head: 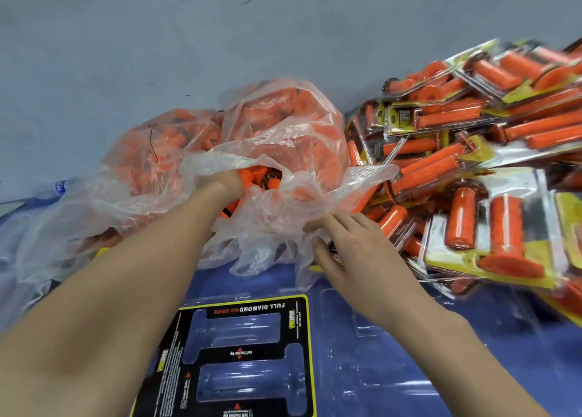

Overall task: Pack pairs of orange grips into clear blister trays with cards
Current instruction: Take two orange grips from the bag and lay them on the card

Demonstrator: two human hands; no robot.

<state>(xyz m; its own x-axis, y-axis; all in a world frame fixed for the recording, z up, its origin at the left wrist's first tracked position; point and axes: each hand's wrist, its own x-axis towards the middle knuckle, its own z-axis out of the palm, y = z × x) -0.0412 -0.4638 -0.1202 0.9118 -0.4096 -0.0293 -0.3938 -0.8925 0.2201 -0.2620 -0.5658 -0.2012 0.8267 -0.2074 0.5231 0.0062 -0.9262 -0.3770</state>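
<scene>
L hand [225, 182] reaches into bag [283, 126], grip unclear; R hand [349, 243] flat, fingers straight, on bag.

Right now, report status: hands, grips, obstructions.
Left hand inside bag, fingers hidden among grips. Right hand flat on bag edge. Blister tray empty, bag film near its far edge.

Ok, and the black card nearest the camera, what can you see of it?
The black card has a thin yellow border and print that reads upside down from here, including FULL DIAMOND. It lies flat on the blue surface, seemingly seated in a clear blister tray whose other half lies open to its right. Two long cut-outs show empty clear pockets. The left forearm crosses over its left edge; contact cannot be told.
</scene>
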